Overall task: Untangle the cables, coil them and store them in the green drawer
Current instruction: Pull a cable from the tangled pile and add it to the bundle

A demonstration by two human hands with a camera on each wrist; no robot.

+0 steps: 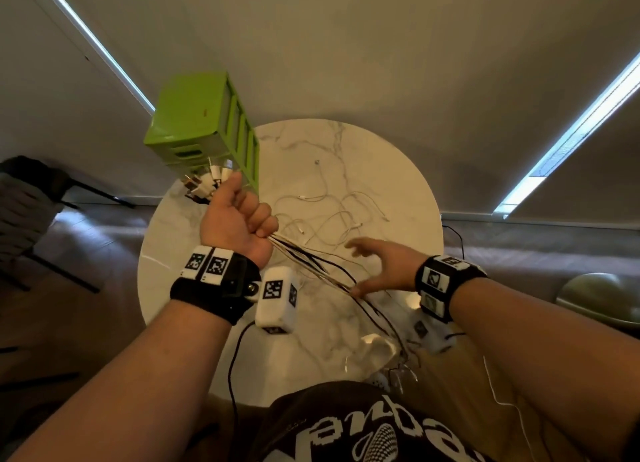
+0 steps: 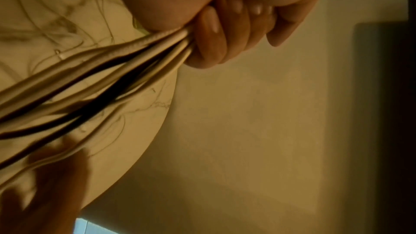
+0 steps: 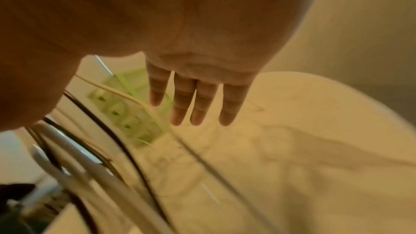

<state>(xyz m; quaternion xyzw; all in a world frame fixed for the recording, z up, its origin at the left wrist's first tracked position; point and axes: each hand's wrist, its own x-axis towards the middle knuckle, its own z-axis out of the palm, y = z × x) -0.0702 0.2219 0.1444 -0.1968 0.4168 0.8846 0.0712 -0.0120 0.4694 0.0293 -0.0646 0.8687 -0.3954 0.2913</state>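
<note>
My left hand (image 1: 239,216) is raised above the round marble table (image 1: 391,171), its fingers (image 2: 211,38) curled round a bundle of white and black cables (image 1: 311,261). Their plug ends (image 1: 207,181) stick out above the fist. The strands (image 2: 90,81) run down and right toward the table's near edge. My right hand (image 1: 377,267) is spread, straight fingers (image 3: 198,99) apart, its thumb side against the hanging strands (image 3: 94,157). Loose white cables (image 1: 329,212) lie tangled on the table. The green drawer unit (image 1: 204,129) stands at the back left, blurred in the right wrist view (image 3: 126,111).
A dark chair (image 1: 31,205) stands left of the table and a round stool (image 1: 602,299) at the right. A black cord (image 1: 232,368) hangs from the left wrist band. Some cable ends dangle over my lap (image 1: 401,375).
</note>
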